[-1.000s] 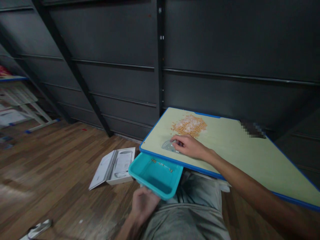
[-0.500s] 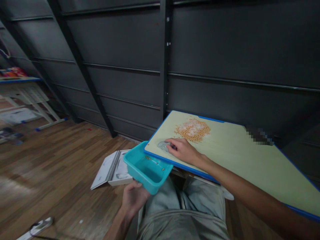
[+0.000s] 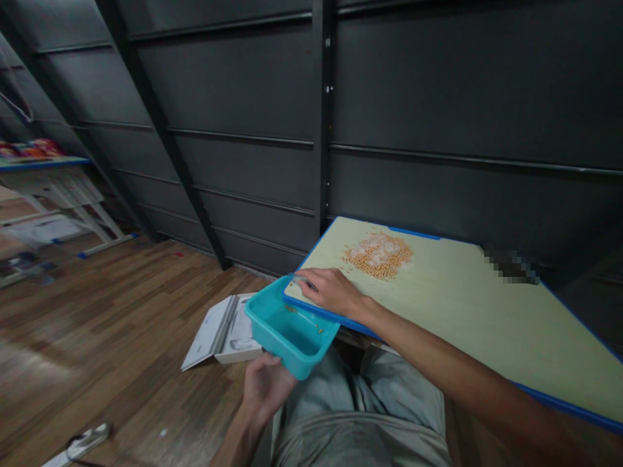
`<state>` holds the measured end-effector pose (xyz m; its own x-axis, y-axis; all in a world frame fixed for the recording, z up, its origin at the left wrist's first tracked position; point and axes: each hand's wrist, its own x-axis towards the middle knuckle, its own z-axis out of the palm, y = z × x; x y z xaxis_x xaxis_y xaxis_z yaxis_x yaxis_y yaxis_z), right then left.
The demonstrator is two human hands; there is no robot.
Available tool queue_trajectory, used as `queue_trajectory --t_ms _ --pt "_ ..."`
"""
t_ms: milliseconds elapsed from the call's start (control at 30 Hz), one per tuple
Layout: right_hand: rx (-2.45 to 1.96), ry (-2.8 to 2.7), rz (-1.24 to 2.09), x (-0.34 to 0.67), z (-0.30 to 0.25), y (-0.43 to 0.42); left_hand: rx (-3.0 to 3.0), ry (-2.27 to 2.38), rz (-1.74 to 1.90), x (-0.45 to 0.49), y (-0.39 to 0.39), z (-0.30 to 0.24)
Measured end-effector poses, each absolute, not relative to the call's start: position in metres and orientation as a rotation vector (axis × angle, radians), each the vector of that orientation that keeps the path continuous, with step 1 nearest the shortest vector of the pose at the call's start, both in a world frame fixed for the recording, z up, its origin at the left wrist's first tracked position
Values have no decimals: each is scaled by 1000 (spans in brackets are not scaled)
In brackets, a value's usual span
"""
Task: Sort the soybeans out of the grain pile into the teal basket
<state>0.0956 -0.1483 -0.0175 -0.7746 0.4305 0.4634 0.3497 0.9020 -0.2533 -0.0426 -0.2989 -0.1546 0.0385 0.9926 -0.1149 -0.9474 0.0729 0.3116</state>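
Note:
My left hand [image 3: 267, 383] grips the near wall of a turquoise plastic basin [image 3: 280, 340], holding it tilted under the table's left corner. A few yellow beans lie inside the basin. At that corner, my right hand [image 3: 328, 288] rests low over the table, fingers closed on a small clear round dish [image 3: 298, 277]. Most of the dish is hidden by the hand, and whether anything is in it I cannot tell. Behind the right hand, a spread pile of yellow beans [image 3: 387, 266] mixed with whitish translucent bits lies on the pale table [image 3: 467, 311].
A dark blurred object [image 3: 511, 266] lies at the table's far right edge. An open white box [image 3: 238, 327] sits on the wooden floor left of the basin. Farther left stands another table [image 3: 48, 162] with red items. Dark wall panels [image 3: 243, 162] rise behind.
My right hand has slid left with the clear dish, from the tabletop to the corner above the basin's rim. The left hand and basin stay nearly in place; the view shifts slightly.

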Motion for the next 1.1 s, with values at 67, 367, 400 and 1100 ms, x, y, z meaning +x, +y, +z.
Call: queue_trajectory --t_ms 67,367,400,1100 --pt "-519 -2573 189 97 -17 -150 152 335 1492 -42 -299 -153" --pt "-216 -2663 64 105 -17 -151 149 291 1465 -40 -300 -152" --pt "-202 -2660 53 107 -17 -151 157 279 1453 -40 -300 -153" --pt "-702 -2102 -71 168 7 -80 183 383 1466 6 -308 -188"
